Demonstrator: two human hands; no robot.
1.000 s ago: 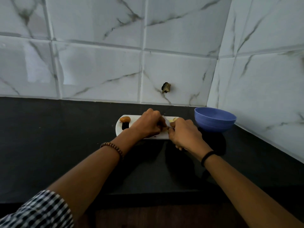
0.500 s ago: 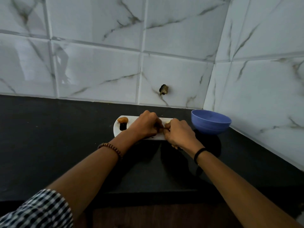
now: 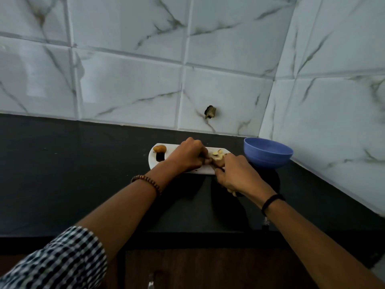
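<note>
Mid-frame, both hands meet over a white cutting board (image 3: 187, 171) on the dark surface (image 3: 83, 174). The left hand (image 3: 185, 156) curls its fingers down, pinching a pale piece of food (image 3: 216, 161). The right hand (image 3: 235, 174) wraps its fingers round a knife handle (image 3: 234, 193). Cut slices (image 3: 219, 152) lie just behind, and a blue bowl (image 3: 267, 154) stands at right.

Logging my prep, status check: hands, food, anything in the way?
Left hand pinches pale food on white board. Right hand grips mostly hidden tool. Blue bowl beside board, not blocking.
</note>
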